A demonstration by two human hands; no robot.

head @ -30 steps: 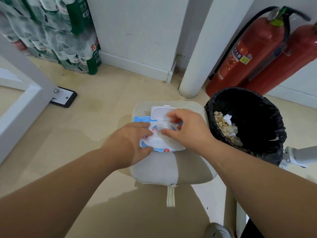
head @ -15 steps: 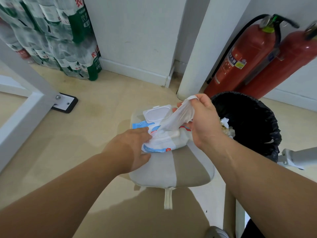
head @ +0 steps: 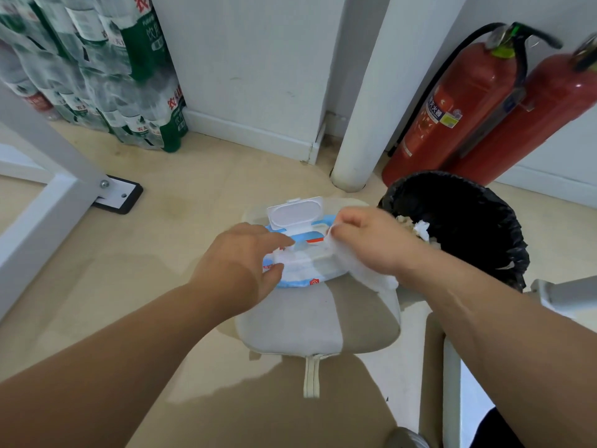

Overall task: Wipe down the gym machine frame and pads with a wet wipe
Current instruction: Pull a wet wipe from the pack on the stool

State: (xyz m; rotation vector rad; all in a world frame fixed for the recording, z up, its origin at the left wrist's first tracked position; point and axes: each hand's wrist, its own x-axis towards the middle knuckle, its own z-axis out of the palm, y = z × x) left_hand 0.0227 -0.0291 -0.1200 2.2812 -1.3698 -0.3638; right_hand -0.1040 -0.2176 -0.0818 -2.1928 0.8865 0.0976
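White machine frame (head: 38, 227) and grey seat pad (head: 316, 318) look unwiped; so far only a wipe has been fetched.
On the pad lies the wipe pack (head: 303, 270), lid up, with the left hand (head: 239, 263) gripping its near edge. The right hand (head: 371, 240) pinches a wet wipe (head: 368, 276) hanging over the pack's right end. I can't tell if it's fully free. All the wiping, I'd say, remains.

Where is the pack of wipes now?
The pack of wipes is in the centre of the head view, on the grey pad, held by the left hand, just left of the black bin.
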